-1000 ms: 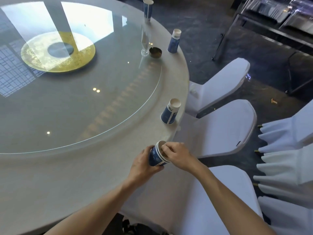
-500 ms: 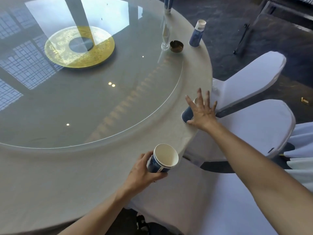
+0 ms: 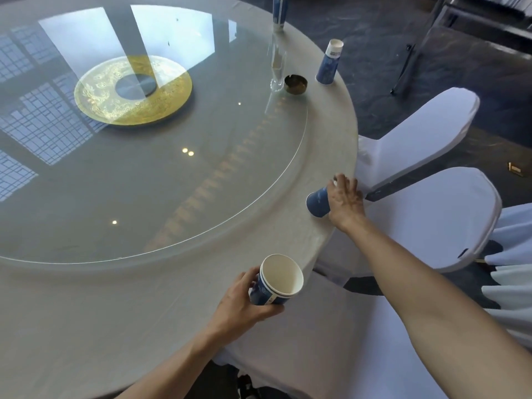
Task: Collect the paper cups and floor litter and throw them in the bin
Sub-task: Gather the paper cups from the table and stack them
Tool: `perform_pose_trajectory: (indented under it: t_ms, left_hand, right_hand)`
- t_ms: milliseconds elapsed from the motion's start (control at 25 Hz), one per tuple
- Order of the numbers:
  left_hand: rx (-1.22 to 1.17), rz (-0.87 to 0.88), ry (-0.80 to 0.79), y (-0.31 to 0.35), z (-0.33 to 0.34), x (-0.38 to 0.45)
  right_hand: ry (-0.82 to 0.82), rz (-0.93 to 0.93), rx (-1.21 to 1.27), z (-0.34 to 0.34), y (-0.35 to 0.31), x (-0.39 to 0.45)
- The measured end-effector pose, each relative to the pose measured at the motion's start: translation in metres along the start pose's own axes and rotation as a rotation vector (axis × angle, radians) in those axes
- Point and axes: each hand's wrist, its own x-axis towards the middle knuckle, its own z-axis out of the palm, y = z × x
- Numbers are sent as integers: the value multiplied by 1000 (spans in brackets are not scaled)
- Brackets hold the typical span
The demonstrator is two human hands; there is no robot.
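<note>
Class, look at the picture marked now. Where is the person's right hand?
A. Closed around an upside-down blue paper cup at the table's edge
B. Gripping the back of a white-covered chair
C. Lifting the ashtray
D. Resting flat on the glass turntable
A: the right hand wraps the upside-down blue paper cup standing on the table rim, while the left hand holds a stack of cups nearer the camera.

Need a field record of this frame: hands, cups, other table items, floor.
left hand: grips nested blue-and-white paper cups, mouth up
right hand: closed over inverted blue paper cup at table edge
cups left on table: inverted blue cup beyond the ashtray; far cup, partly cropped
other items: clear glass, brass ashtray, gold disc under glass turntable
floor: small gold litter beside white-covered chairs
bin: not in view
</note>
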Motion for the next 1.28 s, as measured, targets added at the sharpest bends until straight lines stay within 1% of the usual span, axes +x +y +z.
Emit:
perform_pose_trajectory:
  t_ms: [80,160,240,440,520,600,760,880,1000,1080,1200,1280]
  left_hand:
    - [-1,1,4,-1,-2,-1]
    - [-10,-9,10,-1,-2,-2]
    - [-24,-13,13,2,-2,-1]
    - [-137,-44,30,27,1,13]
    - [-202,-31,50,45,6,20]
    - [-254,1,82,68,14,28]
    - [-336,101,138,121,33,36]
    - [-374,178,150,163,53,32]
    - [-420,237,122,203,85,17]
    - [-435,266,102,229,115,-1]
    - [-405,333,35,258,163,-39]
    - [-356,366,-25,275,200,-72]
  right_hand:
    - [12,48,-35,4,-1,-2]
    - [28,52,-95,5,0,-6]
    - [22,79,-89,5,5,-11]
    - [-132,190,261,10,33,-60]
    - [-158,213,420,8,45,-94]
    - [-147,236,520,5,58,-129]
    - [-127,303,611,4,91,-193]
    - [-61,373,726,-4,128,-233]
    - [2,370,814,-18,164,-272]
    - [35,388,929,-30,184,-303]
    - [69,404,1149,-44,208,-349]
    - [81,392,1243,-46,229,-388]
